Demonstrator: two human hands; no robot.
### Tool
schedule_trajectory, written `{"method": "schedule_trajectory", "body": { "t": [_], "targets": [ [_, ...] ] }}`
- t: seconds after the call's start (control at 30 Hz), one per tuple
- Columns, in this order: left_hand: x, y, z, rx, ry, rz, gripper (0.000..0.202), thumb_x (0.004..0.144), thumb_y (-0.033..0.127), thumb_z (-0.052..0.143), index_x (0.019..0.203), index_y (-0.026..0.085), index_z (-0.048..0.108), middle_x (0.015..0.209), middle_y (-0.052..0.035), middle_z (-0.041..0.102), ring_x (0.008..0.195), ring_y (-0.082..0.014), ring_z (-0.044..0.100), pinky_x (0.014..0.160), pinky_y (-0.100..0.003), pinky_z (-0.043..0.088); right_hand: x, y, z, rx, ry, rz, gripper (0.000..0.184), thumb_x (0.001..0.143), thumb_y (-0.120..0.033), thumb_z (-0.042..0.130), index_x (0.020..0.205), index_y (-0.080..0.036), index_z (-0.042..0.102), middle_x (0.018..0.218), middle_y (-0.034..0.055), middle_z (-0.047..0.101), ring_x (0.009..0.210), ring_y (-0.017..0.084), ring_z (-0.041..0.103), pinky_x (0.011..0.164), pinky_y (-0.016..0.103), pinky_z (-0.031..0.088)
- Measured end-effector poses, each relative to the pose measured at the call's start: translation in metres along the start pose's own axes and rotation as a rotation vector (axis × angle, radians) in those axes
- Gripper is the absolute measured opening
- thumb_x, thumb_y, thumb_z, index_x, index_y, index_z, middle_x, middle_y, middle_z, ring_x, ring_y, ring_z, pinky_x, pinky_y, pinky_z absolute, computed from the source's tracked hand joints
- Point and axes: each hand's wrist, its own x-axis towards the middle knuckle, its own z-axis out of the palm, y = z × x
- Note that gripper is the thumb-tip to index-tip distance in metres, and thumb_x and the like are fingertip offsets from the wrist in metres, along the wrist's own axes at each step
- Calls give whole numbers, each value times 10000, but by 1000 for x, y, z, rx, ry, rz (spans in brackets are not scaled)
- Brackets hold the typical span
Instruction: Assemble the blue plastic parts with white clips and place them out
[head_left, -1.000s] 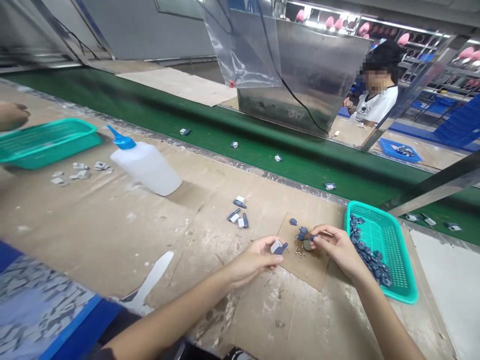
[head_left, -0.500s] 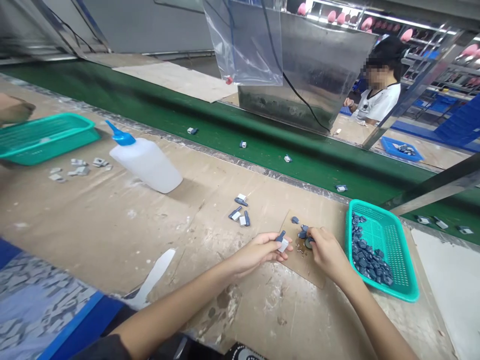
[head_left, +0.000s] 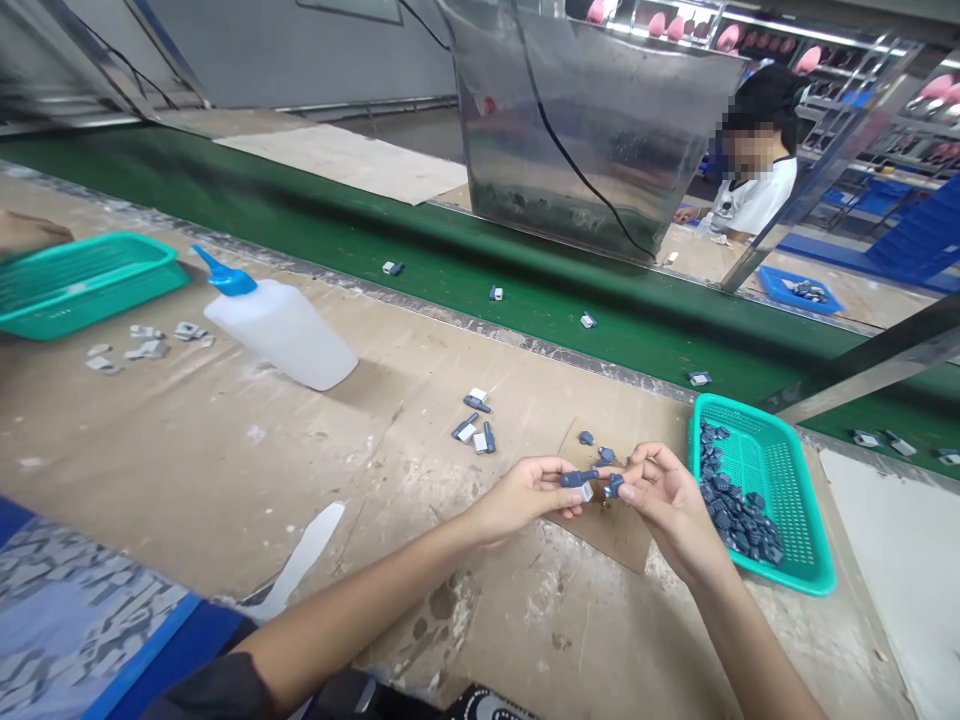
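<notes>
Left hand [head_left: 521, 502] pinches a slate-blue plastic bar [head_left: 577, 479], right hand [head_left: 667, 503] a small blue plastic piece [head_left: 614, 486], beside a teal mesh basket [head_left: 814, 520].

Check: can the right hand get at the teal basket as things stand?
Probably yes. The right hand sits right beside the teal mesh basket, and no object visibly stands between them. It is pinching a small blue part, though, so it would have to carry that along.
</notes>
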Motion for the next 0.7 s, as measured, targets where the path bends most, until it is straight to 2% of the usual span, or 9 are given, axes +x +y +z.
{"method": "schedule_trajectory", "body": {
  "t": [0.2, 0.43, 0.53, 0.7],
  "targets": [
    [-2, -1, 3, 25, -18, 30, 219, 640, 254, 682, 775, 110, 589, 624, 6, 585, 594, -88, 535, 636, -238, 419, -1, 7, 6, -5, -3, -8, 316, 668, -217, 701, 821, -214, 425, 655, -61, 527, 789, 126, 609, 734, 223, 444],
    [-9, -5, 11, 20, 53, 55, 200, 624, 226, 685, 740, 111, 569, 635, 14, 584, 596, -89, 532, 620, -231, 413, -7, 14, 12, -77, 24, -40, 296, 683, -217, 686, 821, -217, 425, 657, -60, 542, 732, 102, 603, 693, 198, 459],
    [-12, -10, 16, 29, 98, 98, 189, 628, 216, 677, 744, 113, 568, 766, -23, 632, 663, -99, 559, 653, -234, 423, -13, 18, 14, -119, 78, -77, 281, 683, -212, 684, 821, -218, 440, 661, -49, 561, 714, 106, 604, 702, 214, 474],
    [-20, -9, 23, 80, 106, 185, 193, 651, 214, 653, 798, 110, 583, 906, -72, 645, 759, -130, 588, 698, -250, 446, -24, 18, 15, -172, 106, -83, 249, 690, -228, 676, 845, -203, 482, 685, -2, 589, 837, 177, 616, 748, 285, 493]
  ]
}}
